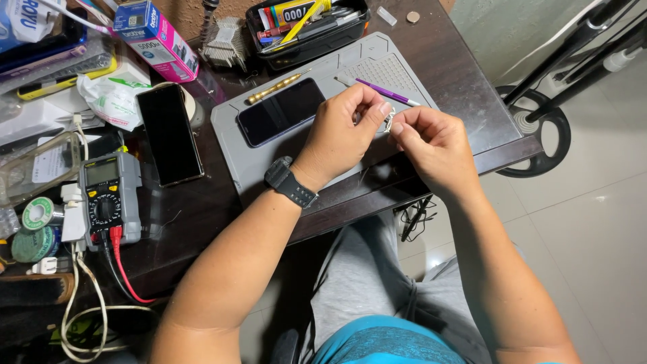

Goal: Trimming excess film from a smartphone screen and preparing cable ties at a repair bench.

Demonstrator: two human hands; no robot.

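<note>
Hands meet over grey silicone work mat (431, 125): left hand (340, 131) and right hand (435, 145) both pinch small white twisted strip (389, 120) between fingertips. Purple-handled tool (385, 92) at 12 o'clock; dark smartphone (281, 111) at 9 o'clock.

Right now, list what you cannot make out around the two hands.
1. Small white item, head view: pinched between left hand and right hand; fingers cover it, too small to identify.
2. Purple tool: its tip is hidden behind the hands.
3. Tray of tools: cut off by the top edge.
</note>
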